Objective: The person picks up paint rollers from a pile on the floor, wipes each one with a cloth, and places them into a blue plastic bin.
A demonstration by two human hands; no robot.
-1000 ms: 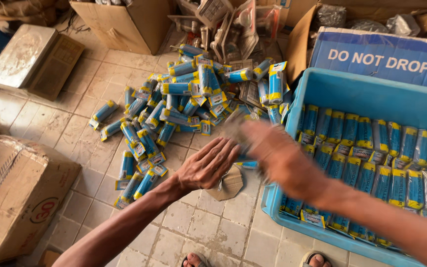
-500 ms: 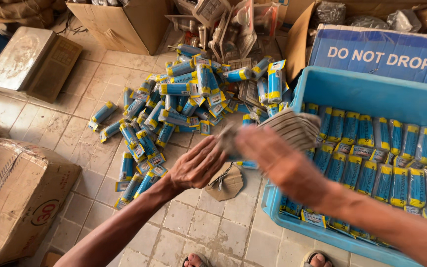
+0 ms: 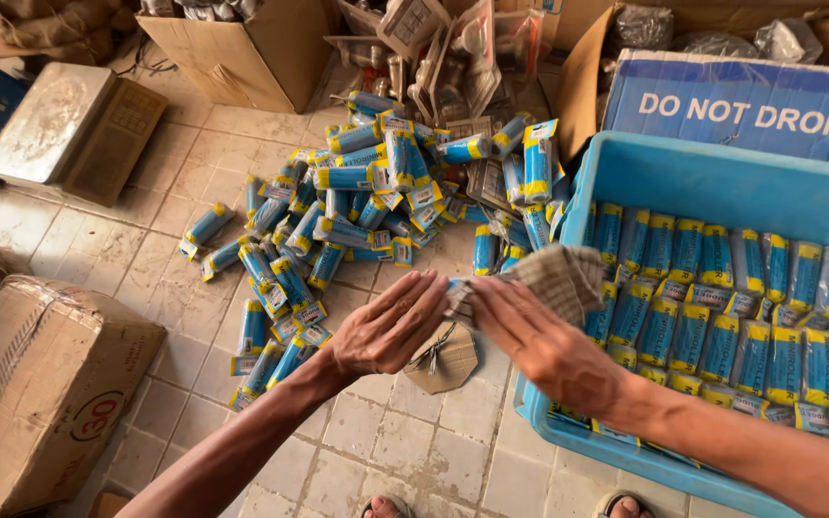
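Holding a checked cloth [image 3: 558,278] between both hands, the person keeps it over the near-left corner of the blue crate [image 3: 626,163]. The right hand [image 3: 544,341] grips the cloth's lower edge, its bulk rising up and right of those fingers; the left hand [image 3: 390,326] lies flat with fingers extended, tips touching the cloth's left end. A cardboard piece [image 3: 443,360] lies on the tiled floor [image 3: 146,278] just below the hands. Blue packets [image 3: 338,221] are heaped beyond, more rowed inside the crate
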